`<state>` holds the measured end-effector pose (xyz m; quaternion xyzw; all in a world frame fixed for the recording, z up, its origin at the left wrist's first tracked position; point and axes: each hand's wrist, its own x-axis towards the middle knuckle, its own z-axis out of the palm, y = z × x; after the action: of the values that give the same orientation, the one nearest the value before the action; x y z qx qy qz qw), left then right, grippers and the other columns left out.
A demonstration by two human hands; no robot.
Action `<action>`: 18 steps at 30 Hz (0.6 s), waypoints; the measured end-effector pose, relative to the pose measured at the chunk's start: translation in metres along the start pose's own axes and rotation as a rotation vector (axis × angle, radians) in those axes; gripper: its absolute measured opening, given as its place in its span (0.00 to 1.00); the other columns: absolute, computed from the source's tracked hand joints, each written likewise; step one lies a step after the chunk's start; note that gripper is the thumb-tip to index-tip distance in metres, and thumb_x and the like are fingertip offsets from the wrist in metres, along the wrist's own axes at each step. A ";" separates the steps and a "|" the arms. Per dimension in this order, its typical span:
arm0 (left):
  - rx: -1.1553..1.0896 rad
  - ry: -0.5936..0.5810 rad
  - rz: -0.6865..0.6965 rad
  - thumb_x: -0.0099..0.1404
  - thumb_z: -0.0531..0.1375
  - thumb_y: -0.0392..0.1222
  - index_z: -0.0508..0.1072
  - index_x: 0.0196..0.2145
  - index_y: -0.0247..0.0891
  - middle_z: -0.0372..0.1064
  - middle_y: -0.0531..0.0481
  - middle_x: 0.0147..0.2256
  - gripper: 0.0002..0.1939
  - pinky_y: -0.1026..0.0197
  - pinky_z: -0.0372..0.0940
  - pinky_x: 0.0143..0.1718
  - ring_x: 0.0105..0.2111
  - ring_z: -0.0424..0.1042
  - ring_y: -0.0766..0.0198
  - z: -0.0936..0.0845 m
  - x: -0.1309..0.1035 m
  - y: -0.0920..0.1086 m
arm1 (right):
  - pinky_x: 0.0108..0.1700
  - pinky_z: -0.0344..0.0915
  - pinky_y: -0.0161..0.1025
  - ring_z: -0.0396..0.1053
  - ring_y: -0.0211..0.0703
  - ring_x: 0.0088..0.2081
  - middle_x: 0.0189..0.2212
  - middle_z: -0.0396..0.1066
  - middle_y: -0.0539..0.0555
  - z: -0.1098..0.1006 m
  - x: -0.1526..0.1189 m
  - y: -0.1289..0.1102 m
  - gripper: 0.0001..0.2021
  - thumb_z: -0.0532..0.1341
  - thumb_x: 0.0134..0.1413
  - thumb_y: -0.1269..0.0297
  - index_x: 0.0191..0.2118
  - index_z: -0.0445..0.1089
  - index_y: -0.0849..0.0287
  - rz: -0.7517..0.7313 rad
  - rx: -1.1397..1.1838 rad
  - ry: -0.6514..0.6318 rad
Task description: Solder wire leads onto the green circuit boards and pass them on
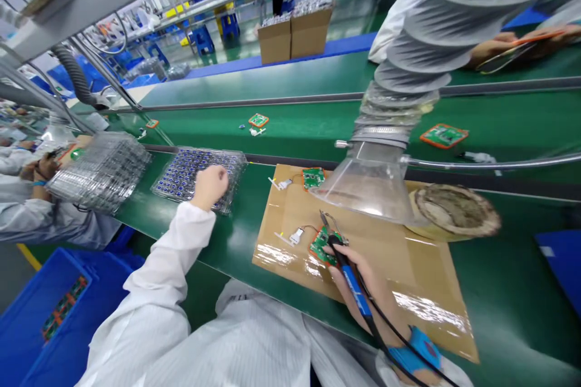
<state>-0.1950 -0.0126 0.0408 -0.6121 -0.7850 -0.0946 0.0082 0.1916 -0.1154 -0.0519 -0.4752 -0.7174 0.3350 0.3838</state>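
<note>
My left hand (211, 186) is over a clear plastic tray (166, 193) holding many small blue parts. Its fingers are curled and closed, and whatever they may pinch is hidden. In my right hand (370, 278) is a soldering iron (353, 284) with a blue grip, its tip pointing up and away from me. Under that hand lies a green circuit board (319, 248) with an orange edge, partly covered by the fingers. A white connector (296, 236) is wired to it. Farther back, a second circuit board (313, 178) lies beside another white connector (285, 184).
Brown cardboard (281, 211) covers the bench before me. A clear fume hood (367, 184) hangs low over it, next to a round tape-like ring (454, 211). Stacked trays (102, 169) stand left. Beyond runs a green conveyor (308, 130) with boards; a co-worker's hands (494, 48) are across it.
</note>
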 end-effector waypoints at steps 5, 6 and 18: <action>0.220 0.002 -0.234 0.69 0.53 0.38 0.78 0.52 0.37 0.74 0.36 0.52 0.19 0.46 0.64 0.54 0.52 0.73 0.45 -0.008 0.031 -0.080 | 0.48 0.78 0.46 0.79 0.54 0.52 0.53 0.79 0.55 -0.001 -0.003 0.015 0.22 0.61 0.67 0.55 0.64 0.64 0.50 -0.177 -0.111 -0.084; 0.231 -0.010 -0.226 0.68 0.53 0.38 0.78 0.52 0.37 0.73 0.35 0.52 0.19 0.45 0.64 0.55 0.52 0.73 0.43 -0.009 0.035 -0.087 | 0.47 0.78 0.46 0.79 0.54 0.52 0.53 0.79 0.56 -0.001 -0.003 0.017 0.22 0.61 0.67 0.56 0.64 0.64 0.50 -0.196 -0.130 -0.091; 0.104 -0.434 -0.014 0.59 0.61 0.46 0.75 0.26 0.40 0.75 0.53 0.27 0.08 0.64 0.65 0.36 0.31 0.72 0.61 -0.038 0.091 -0.114 | 0.44 0.79 0.47 0.81 0.52 0.44 0.46 0.81 0.55 0.000 0.001 0.013 0.18 0.63 0.65 0.62 0.58 0.69 0.52 -0.325 -0.204 0.078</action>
<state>-0.3313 0.0422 0.0739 -0.6114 -0.7765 0.0798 -0.1303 0.1965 -0.1108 -0.0626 -0.4020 -0.7996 0.1756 0.4102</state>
